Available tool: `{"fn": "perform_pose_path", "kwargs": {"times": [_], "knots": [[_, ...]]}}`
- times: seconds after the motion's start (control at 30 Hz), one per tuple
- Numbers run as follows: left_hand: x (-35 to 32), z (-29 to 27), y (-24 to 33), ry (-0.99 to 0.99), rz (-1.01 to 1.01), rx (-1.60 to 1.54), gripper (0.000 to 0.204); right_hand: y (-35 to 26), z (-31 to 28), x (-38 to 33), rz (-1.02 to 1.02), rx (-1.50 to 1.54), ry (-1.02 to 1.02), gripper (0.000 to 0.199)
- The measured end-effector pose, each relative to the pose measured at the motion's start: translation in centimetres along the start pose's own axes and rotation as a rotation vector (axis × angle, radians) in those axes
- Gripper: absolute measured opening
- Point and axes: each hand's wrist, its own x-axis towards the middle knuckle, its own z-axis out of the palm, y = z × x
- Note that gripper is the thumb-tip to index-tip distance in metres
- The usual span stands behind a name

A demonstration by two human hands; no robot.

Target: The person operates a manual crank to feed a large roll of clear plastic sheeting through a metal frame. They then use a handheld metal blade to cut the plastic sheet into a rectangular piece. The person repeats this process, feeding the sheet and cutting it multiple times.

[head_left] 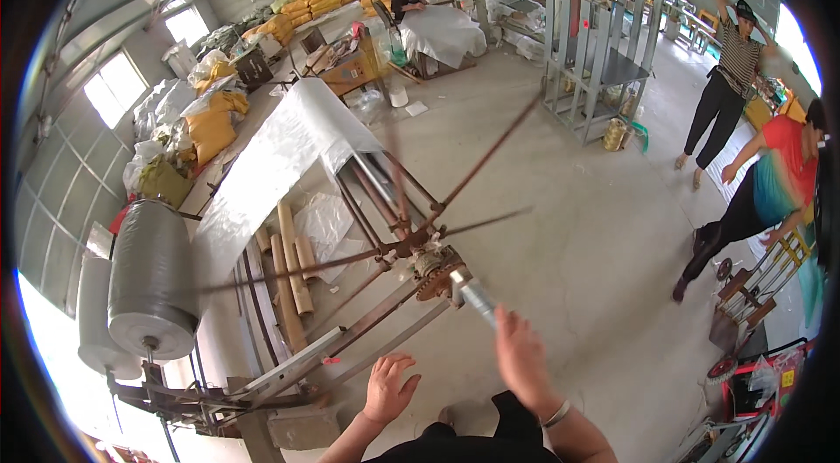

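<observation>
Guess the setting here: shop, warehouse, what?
Likely a plastic-sheet or bag workshop: a big film roll feeds a white sheet into a hand-cranked winder, with stuffed sacks stacked along the wall.

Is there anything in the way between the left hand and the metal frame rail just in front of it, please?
Nothing visible does. The left hand hovers open, fingers spread, just below the slanted metal frame rail, with only bare floor between them. The right hand is off to the side, gripping the grey crank handle, well clear of that gap.

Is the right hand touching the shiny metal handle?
Touching. In the head view, the right hand wraps the near end of the metal handle; no gap shows. The left hand hangs open, apart.
</observation>
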Motion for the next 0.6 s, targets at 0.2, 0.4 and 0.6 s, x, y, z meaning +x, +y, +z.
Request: {"fn": "perform_pose_path", "kwargs": {"times": [0.2, 0.4, 0.6], "knots": [[-8.1, 5.2, -5.8, -0.422, -0.214, 0.110, 0.043, 14.0, 8.8, 4.8, 0.264, 0.127, -0.179, 0.041], [-16.8, 7.4, -6.6, -0.618, -0.412, 0.155, 0.058, 14.9, 29.8, -0.7, 0.601, 0.273, -0.302, 0.048], [-18.4, 2.8, -7.1, -0.618, -0.388, 0.253, 0.061, -0.6, 34.0, -11.8, 0.325, 0.455, -0.571, 0.078]]}}
